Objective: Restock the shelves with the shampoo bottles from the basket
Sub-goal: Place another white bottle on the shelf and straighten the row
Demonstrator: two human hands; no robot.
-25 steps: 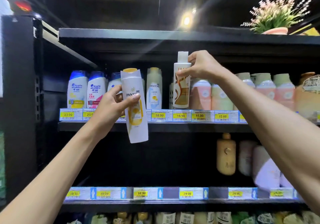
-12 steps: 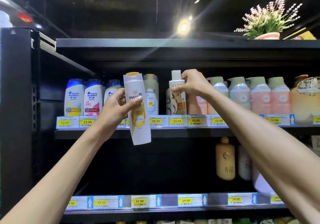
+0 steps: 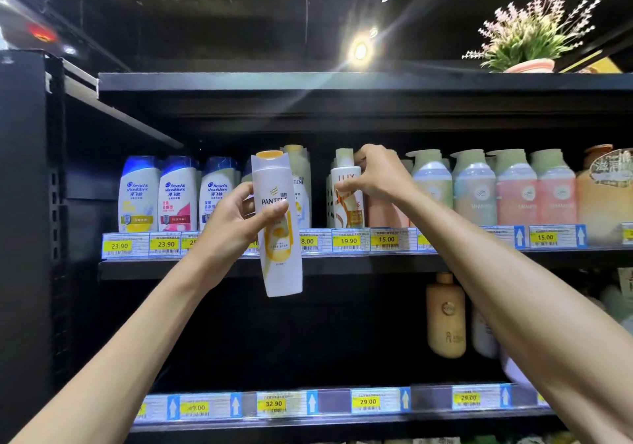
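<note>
While it is held up before the upper shelf, white Pantene shampoo bottle with orange-yellow cap and label (image 3: 281,265): off the shelf, cap up, slightly tilted, its base hanging below the shelf edge.
Left hand (image 3: 233,227): clamped round the middle of the Pantene bottle, thumb across the front label, fingers behind it.
White Lux bottle with orange-brown swirl (image 3: 346,203): standing upright on the upper shelf, above the 19.90 tag.
Right hand (image 3: 376,176): gripping the Lux bottle's upper part, fingers curled round the neck, thumb on the front.
Black metal upper shelf (image 3: 342,265): carries one row of bottles along its front.
Second Pantene bottle (image 3: 301,176): on the shelf just behind the held one.
Blue-capped white Head & Shoulders bottles (image 3: 138,197): three side by side at the left end.
Green-topped, pink-bodied bottles (image 3: 513,190): a row right of the Lux bottle.
Yellow price tags (image 3: 347,240): along the shelf edges.
Tan rounded bottle (image 3: 445,316): on the lower shelf, beside the right forearm.
Potted plant in a pink pot (image 3: 531,39): on top of the unit, at the right.
</note>
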